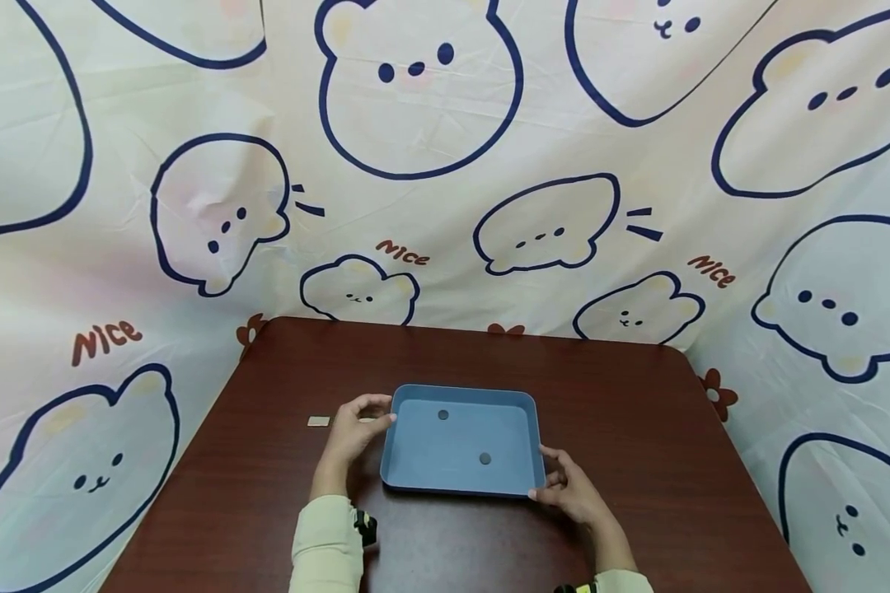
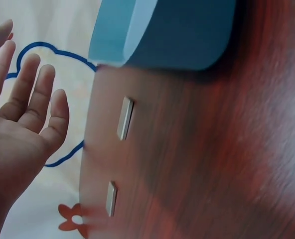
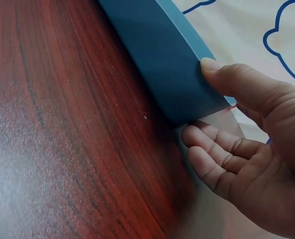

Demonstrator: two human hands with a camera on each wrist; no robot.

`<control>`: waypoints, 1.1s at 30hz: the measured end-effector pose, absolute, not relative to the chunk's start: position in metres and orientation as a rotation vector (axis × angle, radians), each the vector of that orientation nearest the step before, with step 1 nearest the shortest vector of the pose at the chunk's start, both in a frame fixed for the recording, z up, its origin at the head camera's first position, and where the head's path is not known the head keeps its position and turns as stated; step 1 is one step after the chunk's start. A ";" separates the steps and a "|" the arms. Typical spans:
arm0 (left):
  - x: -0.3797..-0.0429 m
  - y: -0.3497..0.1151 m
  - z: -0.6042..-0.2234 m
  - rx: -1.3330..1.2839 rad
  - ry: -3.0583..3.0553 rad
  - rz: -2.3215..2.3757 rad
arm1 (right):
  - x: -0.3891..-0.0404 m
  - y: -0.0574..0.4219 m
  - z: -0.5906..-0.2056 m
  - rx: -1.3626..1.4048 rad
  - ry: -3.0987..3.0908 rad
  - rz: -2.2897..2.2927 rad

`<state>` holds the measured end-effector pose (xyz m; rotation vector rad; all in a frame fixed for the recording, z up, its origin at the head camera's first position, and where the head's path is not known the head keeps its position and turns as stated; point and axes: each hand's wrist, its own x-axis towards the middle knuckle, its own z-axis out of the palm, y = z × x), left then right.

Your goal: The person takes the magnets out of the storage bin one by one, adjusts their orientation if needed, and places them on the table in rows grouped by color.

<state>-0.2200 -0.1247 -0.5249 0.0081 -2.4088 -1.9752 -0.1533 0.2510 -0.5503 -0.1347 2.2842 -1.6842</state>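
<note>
A blue rectangular tray (image 1: 415, 473) lies on the dark wooden table, with two small round grey discs (image 1: 485, 459) inside it. At its near right corner my right hand (image 1: 573, 492) grips it, the thumb (image 3: 220, 68) on the rim and the fingers curled low against the outer wall. My left hand (image 1: 352, 432) is at the tray's left side, fingertips right by the rim in the head view. In the left wrist view that hand's fingers (image 2: 30, 94) are spread loosely, with nothing in them. Two small flat rectangular pieces (image 2: 125, 118) lie on the table beside it.
The brown table (image 1: 667, 511) has rounded far corners. A cream cloth (image 1: 430, 214) printed with blue-outlined bears hangs around its back and sides. One pale rectangular piece (image 1: 318, 421) shows left of the left hand in the head view.
</note>
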 end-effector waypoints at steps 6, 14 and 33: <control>-0.219 -0.113 -0.527 0.015 -2.411 -1.985 | -0.158 0.252 -0.563 -0.112 2.383 -1.613; -0.222 -0.101 -0.525 -0.035 -2.434 -1.967 | -0.160 0.253 -0.562 -0.113 2.376 -1.613; -0.242 -0.071 -0.535 -0.149 -2.541 -2.006 | -0.162 0.252 -0.559 -0.130 2.447 -1.491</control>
